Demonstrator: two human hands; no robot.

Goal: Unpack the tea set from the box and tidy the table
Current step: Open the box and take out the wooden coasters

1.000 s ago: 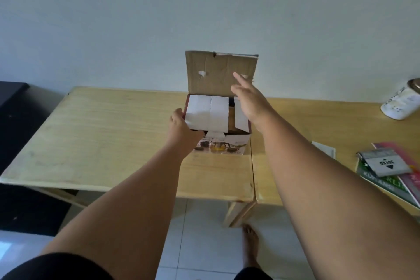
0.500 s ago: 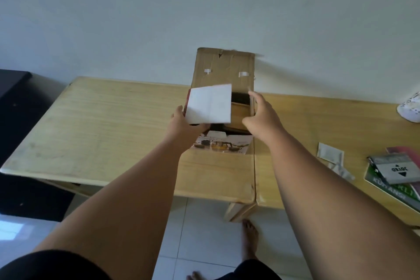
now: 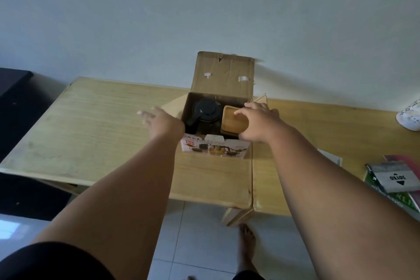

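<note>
The cardboard tea set box [image 3: 223,75] stands open at the middle of the wooden table [image 3: 102,125], its lid flap upright at the back. Inside, a black teapot [image 3: 205,111] fills the left half and a stack of square wooden trays [image 3: 231,120] fills the right. My right hand [image 3: 256,120] grips the wooden trays at their right and front edges. My left hand [image 3: 159,120] hovers with fingers spread over the box's folded-out left flap and holds nothing. The printed front of the box faces me.
A second table [image 3: 318,134] abuts on the right. It carries a white packet [image 3: 330,157], a stack of books with a grey box on top [image 3: 395,179], and a white container [image 3: 410,118] at the far right edge. A dark cabinet [image 3: 13,88] stands at left.
The white insert sheet that my left hand held is gone from view, so the teapot and trays show. My right hand moved from the box's right side onto the wooden trays. My left hand opened.
</note>
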